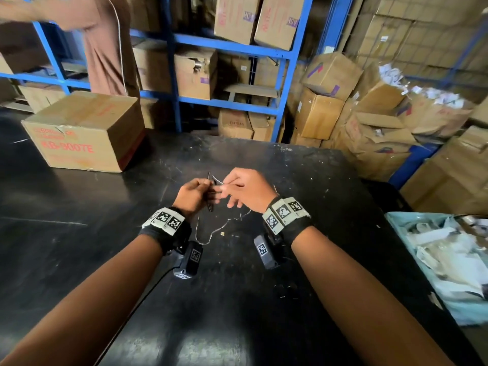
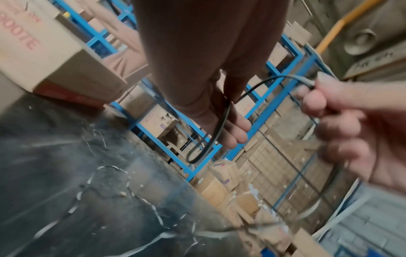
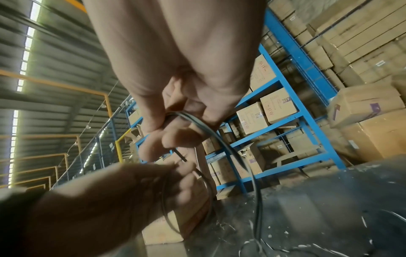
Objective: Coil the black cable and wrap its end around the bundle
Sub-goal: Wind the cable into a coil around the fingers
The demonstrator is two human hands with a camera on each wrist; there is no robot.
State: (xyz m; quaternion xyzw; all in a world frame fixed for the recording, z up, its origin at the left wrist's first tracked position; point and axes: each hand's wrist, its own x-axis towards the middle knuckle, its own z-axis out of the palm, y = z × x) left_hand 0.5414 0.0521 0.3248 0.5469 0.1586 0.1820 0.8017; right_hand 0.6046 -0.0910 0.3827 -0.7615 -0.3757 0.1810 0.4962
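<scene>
Black cable point(image 2: 222, 125) loop hangs upright in left hand point(image 1: 194, 194) pinch, free run arcs to 3 o'clock into right hand point(image 1: 247, 190) fingers curled on it.

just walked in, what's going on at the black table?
A person is coiling a thin black cable by hand above the table. The left hand grips a few small loops; the right hand pinches the strand beside them. Loose cable trails on the table, so the end is not yet wrapped.
</scene>
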